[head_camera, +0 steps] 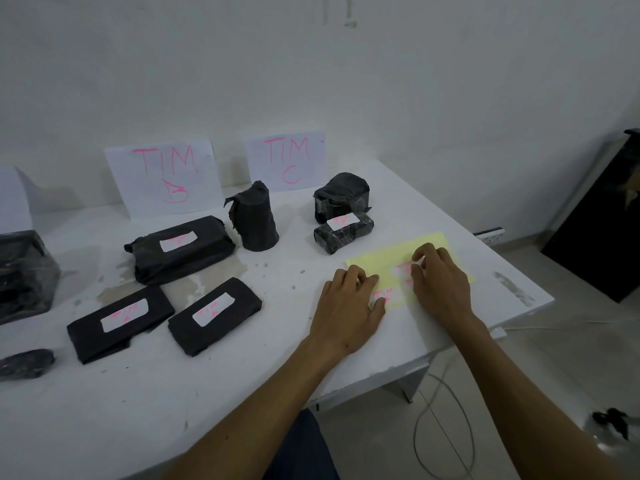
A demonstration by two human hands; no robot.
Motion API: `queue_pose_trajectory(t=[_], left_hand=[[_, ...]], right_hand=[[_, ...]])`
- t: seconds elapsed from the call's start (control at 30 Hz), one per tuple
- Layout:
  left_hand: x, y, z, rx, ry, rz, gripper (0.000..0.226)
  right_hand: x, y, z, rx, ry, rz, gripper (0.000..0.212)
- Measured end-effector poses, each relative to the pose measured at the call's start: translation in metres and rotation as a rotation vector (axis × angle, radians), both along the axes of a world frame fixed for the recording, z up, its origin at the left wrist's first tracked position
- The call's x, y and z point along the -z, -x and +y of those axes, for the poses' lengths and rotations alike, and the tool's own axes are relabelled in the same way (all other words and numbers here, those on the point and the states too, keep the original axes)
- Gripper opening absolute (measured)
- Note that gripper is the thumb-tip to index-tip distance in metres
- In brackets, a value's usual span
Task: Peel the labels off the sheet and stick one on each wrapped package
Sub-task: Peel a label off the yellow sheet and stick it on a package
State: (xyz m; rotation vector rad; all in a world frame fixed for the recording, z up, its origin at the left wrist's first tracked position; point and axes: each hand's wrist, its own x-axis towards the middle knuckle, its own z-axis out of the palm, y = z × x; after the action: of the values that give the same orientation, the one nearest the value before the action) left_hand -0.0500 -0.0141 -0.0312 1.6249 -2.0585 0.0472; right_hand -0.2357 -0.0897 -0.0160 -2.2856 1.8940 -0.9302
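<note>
Lying at the right of the frame near the desk's (242, 393) far right corner, the yellow label sheet (388, 259) carries white labels with pink writing. Both hands rest on it. The left hand (346, 306) lies on the sheet's lower left edge with its fingers bent down onto the paper beside a pink-lettered label (385, 295); its grip looks loose and I cannot tell whether it pinches anything. The right hand (441, 275) covers the sheet's middle, fingertips curled at a label's (401, 270) edge; whether it has a hold on it cannot be told.

Left of the sheet stand the black wrapped packages. A small labelled one (343, 232) lies just above the sheet, with a bulkier unlabelled one (341, 199) touching behind it. An upright unlabelled package (254, 218) stands at centre. Further left, a large labelled package (180, 247) lies above two flat labelled ones (119, 322) (214, 315). Two paper signs, "TIM B" (162, 176) and "TIM C" (287, 161), lean against the wall.
</note>
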Motion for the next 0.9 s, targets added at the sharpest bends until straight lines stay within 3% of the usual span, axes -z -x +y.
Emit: queue_pose_trajectory(t=[0.17,0.9], left_hand=[[0.0002,0.001,0.0012,0.0,0.0,0.01,0.044],[-0.0011,0.0015,0.0034,-0.006,0.019,0.002,0.042]], right_hand=[[0.0,0.0,-0.0001,0.006,0.028,0.033,0.004],[-0.0078,-0.0086,0.003,-0.009,0.036,0.125,0.006]])
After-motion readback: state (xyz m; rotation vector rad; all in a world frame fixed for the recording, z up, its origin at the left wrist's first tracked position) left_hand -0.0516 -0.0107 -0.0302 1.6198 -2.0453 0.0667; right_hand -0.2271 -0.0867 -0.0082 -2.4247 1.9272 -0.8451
